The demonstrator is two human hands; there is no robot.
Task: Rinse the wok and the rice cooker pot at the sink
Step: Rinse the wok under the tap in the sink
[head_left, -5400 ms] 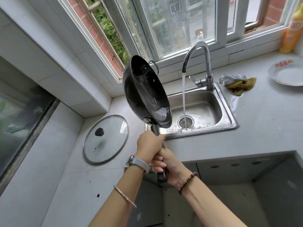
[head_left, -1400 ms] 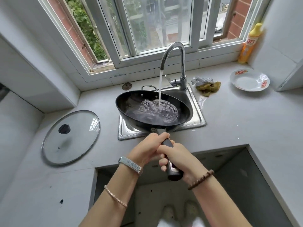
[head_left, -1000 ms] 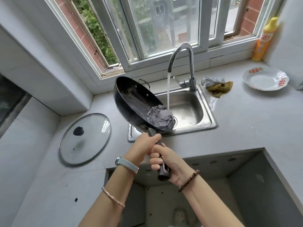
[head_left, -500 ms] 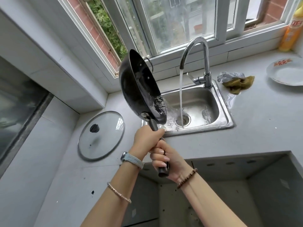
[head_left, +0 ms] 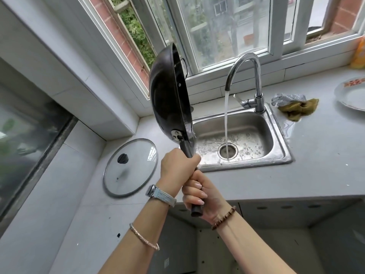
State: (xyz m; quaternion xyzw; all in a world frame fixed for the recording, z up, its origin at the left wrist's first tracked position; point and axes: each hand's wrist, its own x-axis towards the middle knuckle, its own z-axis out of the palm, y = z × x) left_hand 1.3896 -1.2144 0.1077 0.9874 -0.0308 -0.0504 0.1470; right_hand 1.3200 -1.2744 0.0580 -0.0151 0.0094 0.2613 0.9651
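Stacked grip: left hand (head_left: 178,168) above right hand (head_left: 204,197), fingers (head_left: 194,191) curled round wok handle (head_left: 196,210).

the black wok (head_left: 166,95) stands nearly on edge, handle down, over the left rim of the steel sink (head_left: 246,123). the sink is wet inside.

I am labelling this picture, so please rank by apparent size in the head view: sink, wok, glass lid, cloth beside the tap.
1. sink, largest.
2. wok and glass lid: not ranked, the wok is held nearer the camera and almost edge-on.
3. cloth, smallest.
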